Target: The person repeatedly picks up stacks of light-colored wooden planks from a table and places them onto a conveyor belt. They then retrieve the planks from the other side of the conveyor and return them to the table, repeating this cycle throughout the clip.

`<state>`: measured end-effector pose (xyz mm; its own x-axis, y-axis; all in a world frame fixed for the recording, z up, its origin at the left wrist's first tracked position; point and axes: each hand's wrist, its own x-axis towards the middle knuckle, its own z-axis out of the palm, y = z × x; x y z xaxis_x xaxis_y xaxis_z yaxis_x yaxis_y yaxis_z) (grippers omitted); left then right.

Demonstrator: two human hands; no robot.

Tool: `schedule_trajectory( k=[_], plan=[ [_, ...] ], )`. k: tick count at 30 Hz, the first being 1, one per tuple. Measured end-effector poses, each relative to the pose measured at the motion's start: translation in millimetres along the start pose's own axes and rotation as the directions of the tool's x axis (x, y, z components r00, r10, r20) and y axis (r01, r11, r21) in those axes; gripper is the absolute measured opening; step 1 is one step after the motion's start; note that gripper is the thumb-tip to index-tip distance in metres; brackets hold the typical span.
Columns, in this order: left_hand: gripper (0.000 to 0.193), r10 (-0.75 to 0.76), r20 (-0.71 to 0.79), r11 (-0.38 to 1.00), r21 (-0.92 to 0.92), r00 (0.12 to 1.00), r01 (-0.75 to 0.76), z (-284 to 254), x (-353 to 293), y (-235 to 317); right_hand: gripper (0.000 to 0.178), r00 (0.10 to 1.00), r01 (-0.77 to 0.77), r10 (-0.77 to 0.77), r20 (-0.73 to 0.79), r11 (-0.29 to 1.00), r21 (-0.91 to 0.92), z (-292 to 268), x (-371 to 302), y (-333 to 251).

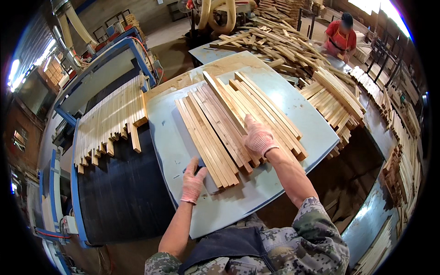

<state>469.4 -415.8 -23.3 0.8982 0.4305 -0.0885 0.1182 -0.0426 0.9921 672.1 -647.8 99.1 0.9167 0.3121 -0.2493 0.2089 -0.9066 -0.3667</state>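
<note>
Wooden strips [222, 123] are laid across the tabletop [316, 128]. At its near left, the left grip [191, 183] is spread apart; mid-tabletop, they are touched by the right grip [259, 136], whose closure cannot be told.

A worktable [165, 142] with a pale blue top, tan along its far edges, carries wooden strips [208, 133] lying side by side. At left, 1 black conveyor belt [123, 197] bears a row of pale lumber pieces [110, 119], their near ends uneven. Beyond the worktable, 1 blue-grey table [206, 56] holds a jumbled wood heap [284, 41], which partly hides its surface.
</note>
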Motion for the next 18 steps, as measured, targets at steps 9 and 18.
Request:
schedule_trajectory(
  k=[9,18],
  plan=[
    [0.091,-0.079,-0.116,0.948,-0.316,0.990,0.039,12,8,69,0.072,0.969,0.248,-0.246,-0.040,0.943,0.221,31,-84,-70],
    [0.072,-0.330,-0.018,0.766,-0.589,0.944,0.257,-34,0,35,0.090,0.832,0.490,-0.552,0.055,0.777,0.396,74,-135,-51]
  ],
)
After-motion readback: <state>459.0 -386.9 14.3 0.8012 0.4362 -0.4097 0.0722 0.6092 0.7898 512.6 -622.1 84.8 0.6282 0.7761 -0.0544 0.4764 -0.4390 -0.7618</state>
